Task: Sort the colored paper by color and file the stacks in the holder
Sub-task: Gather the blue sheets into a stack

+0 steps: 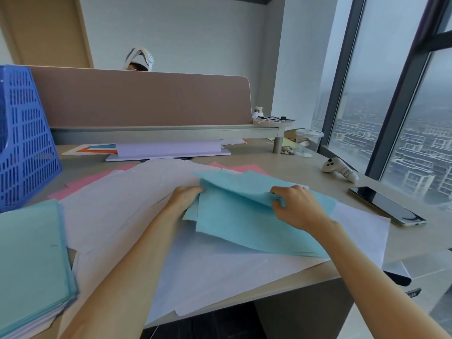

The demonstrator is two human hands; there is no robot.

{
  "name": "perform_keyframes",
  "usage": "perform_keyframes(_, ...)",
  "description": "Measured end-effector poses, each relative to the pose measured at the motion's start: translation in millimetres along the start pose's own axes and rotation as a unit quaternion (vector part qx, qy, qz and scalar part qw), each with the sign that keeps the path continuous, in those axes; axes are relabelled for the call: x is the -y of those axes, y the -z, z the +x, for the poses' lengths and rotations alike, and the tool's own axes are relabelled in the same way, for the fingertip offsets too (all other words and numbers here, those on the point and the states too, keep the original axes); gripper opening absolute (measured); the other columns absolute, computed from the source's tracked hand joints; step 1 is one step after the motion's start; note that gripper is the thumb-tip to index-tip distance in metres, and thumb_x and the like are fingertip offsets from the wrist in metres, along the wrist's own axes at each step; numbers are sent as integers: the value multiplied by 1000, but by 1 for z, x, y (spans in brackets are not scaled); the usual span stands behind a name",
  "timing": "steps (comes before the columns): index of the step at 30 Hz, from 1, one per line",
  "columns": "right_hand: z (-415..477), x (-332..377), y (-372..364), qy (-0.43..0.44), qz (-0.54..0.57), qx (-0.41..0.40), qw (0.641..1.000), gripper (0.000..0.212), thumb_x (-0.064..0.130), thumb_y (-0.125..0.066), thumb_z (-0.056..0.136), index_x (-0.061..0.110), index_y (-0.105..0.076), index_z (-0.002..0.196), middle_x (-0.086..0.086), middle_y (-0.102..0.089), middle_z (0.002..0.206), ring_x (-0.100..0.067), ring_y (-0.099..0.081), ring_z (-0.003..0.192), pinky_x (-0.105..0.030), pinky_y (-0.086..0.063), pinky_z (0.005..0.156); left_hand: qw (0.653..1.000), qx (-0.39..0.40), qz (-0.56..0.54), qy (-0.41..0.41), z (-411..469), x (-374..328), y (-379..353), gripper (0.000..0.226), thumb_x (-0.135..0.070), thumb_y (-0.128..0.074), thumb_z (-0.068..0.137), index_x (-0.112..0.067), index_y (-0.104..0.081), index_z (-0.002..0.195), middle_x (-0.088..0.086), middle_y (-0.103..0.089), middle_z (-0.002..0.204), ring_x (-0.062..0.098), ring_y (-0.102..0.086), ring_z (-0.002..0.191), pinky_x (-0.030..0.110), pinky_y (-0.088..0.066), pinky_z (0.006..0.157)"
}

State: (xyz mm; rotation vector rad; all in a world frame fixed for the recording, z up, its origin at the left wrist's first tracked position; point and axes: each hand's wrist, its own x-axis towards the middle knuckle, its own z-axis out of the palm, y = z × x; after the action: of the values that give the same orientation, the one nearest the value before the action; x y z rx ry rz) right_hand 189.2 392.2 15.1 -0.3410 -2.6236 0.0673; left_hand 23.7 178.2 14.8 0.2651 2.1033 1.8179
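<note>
1. Head view: your left hand (186, 199) and right hand (298, 206) meet on the light blue paper sheets (244, 221) in the middle of the pale wooden desk (293, 167).
2. Your right hand pinches the near fold of the top blue sheet between thumb and curled fingers, lifting it off the sheets below.
3. Your left hand has its fingertips closed on the left edge of the same blue sheets; the thumb is hidden, so you cannot see exactly how it grips.
4. The blue sheets are fanned unevenly and lie on top of loose white paper sheets (122, 204), which spread across the desk and hang over its near edge.
5. Pink paper sheets (80, 184) show from under the white ones, at the far left and behind the blue ones.
6. A stack of pale green paper (31, 253) lies at your near left, apart from the blue sheets.
7. The blue perforated plastic file holder (27, 143) stands upright at the far left, behind the green stack.
8. On your right, a black smartphone (386, 206) lies flat near the white sheets, with a white handheld controller (340, 170) beyond it and a clear plastic cup (308, 140) further back.
9. A brown divider panel (146, 99) runs along the back of the desk.
</note>
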Motion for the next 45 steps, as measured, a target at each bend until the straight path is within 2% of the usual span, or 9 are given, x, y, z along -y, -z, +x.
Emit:
perform_keyframes(5, 0, -10, 10, -4, 41, 147, 988, 24, 42, -51, 78, 25, -66, 85, 12, -64, 83, -18, -57, 84, -32, -47, 74, 990, -2, -128, 55, -1, -1, 13, 17, -18, -62, 90, -4, -64, 98, 14, -67, 82, 25, -62, 64, 26, -48, 54)
perform_keyframes(9, 7, -15, 13, -60, 171, 193, 964, 79, 89, -34, 72, 19, -68, 86, 3, -69, 91, -18, -60, 90, -36, -48, 84, 958, 103, -232, 132, -11, -9, 17, 67, -62, -34, 92, -3, -65, 97, 18, -71, 91, 29, -64, 83, 34, -46, 67)
perform_keyframes(12, 12, -15, 10, -122, 238, 217, 939, 65, 82, -36, 77, 31, -71, 100, 13, -66, 111, -13, -57, 106, -32, -43, 93, 931, 167, -300, 122, -16, -15, 21, 81, -68, -28, 90, 5, -63, 99, 23, -72, 87, 32, -65, 85, 38, -43, 69)
perform_keyframes(19, 22, -8, -19, -152, 26, 215, 964, 76, 86, -18, 72, 37, -61, 112, 2, -52, 132, -29, -45, 126, -50, -36, 102, 947, 138, -284, 66, -17, -11, 26, 40, -38, -52, 80, -2, -65, 95, 15, -64, 90, 28, -61, 71, 31, -43, 68)
perform_keyframes(25, 14, 13, -24, -135, -56, 208, 967, 55, 66, -17, 94, 39, -51, 127, -1, -49, 136, -33, -41, 126, -47, -35, 95, 856, 152, -493, -16, -5, -1, 16, 69, -62, -63, 74, -10, -53, 118, 9, -44, 123, 31, -43, 111, 43, -33, 97)
perform_keyframes(28, 18, 17, -22, -133, -48, 165, 976, 53, 62, -25, 96, 29, -56, 124, -6, -54, 132, -33, -40, 124, -44, -38, 94, 894, 189, -405, -42, -11, -2, 4, 88, -79, -49, 75, -7, -56, 125, 7, -52, 134, 27, -52, 120, 39, -35, 103)
perform_keyframes(32, 22, 16, -26, -148, -21, 141, 979, 58, 63, -32, 94, 29, -47, 138, -6, -43, 145, -30, -33, 135, -44, -31, 105, 979, 87, -179, -51, -20, -4, -12, 54, -54, -63, 81, -12, -58, 114, 6, -69, 106, 24, -67, 96, 37, -53, 85)
perform_keyframes(37, 18, 12, -34, -137, -41, 204, 969, 64, 68, -25, 92, 30, -39, 142, -6, -35, 150, -30, -30, 137, -46, -28, 107, 994, 69, -88, 11, -11, -3, 0, 41, -29, -57, 78, -8, -61, 114, 12, -68, 95, 24, -65, 77, 28, -52, 54)
perform_keyframes(45, 19, 14, -36, -119, -28, 68, 990, 53, 63, -39, 91, 25, -62, 119, -1, -60, 121, -26, -48, 120, -41, -38, 95, 972, -157, -175, -7, 14, 13, 16, 48, -16, -73, 71, -11, -56, 115, 11, -66, 109, 27, -65, 92, 37, -56, 71)
